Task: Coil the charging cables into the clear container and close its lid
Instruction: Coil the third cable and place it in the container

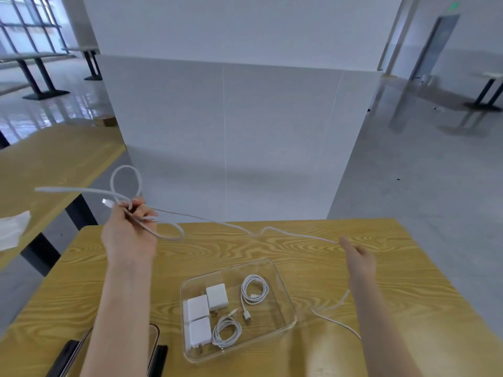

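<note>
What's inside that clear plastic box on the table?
The clear container holds three white chargers and two coiled white cables. Nothing inside looks covered.

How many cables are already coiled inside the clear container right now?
2. One coiled cable lies at the container's far right; another lies near its front middle, beside the chargers. A third cable is outside, in the left hand.
</note>
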`<state>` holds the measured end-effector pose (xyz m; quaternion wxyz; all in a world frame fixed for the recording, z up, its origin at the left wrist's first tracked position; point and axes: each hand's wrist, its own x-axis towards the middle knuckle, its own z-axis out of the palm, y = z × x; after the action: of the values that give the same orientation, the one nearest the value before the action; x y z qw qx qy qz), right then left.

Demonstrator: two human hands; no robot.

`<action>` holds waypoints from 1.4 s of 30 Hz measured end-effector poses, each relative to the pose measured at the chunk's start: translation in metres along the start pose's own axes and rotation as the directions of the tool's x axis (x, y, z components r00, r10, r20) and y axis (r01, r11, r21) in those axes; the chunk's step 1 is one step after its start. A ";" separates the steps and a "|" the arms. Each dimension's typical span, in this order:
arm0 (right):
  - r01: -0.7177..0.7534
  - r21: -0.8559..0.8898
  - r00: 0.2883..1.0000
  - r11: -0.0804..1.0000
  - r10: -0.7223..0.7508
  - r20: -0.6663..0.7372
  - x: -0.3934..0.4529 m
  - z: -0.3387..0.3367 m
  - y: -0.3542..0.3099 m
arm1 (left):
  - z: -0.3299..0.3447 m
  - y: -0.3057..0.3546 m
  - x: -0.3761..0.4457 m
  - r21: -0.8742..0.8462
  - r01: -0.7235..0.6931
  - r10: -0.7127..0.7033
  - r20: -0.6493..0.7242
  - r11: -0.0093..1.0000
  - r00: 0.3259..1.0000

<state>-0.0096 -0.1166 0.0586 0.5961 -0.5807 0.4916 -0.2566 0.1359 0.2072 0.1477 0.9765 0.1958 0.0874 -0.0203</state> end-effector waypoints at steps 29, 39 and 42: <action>0.581 -0.074 0.498 0.811 -0.282 0.820 -0.112 0.079 -0.046 | 0.039 -0.092 -0.047 0.442 0.231 -0.355 0.222 0.867 0.908; 0.640 -0.262 0.653 0.722 -0.332 0.681 -0.098 0.074 -0.047 | 0.032 -0.083 -0.042 0.297 0.298 -0.381 0.280 0.907 0.881; 0.691 -0.272 0.659 0.670 -0.428 0.619 -0.088 0.073 -0.042 | 0.033 -0.077 -0.040 0.260 0.301 -0.374 0.304 0.917 0.876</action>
<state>0.0318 -0.0152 0.1123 0.4229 -0.8822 0.1531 -0.1395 0.0961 0.1237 0.1555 0.9322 0.2700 -0.0562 -0.2343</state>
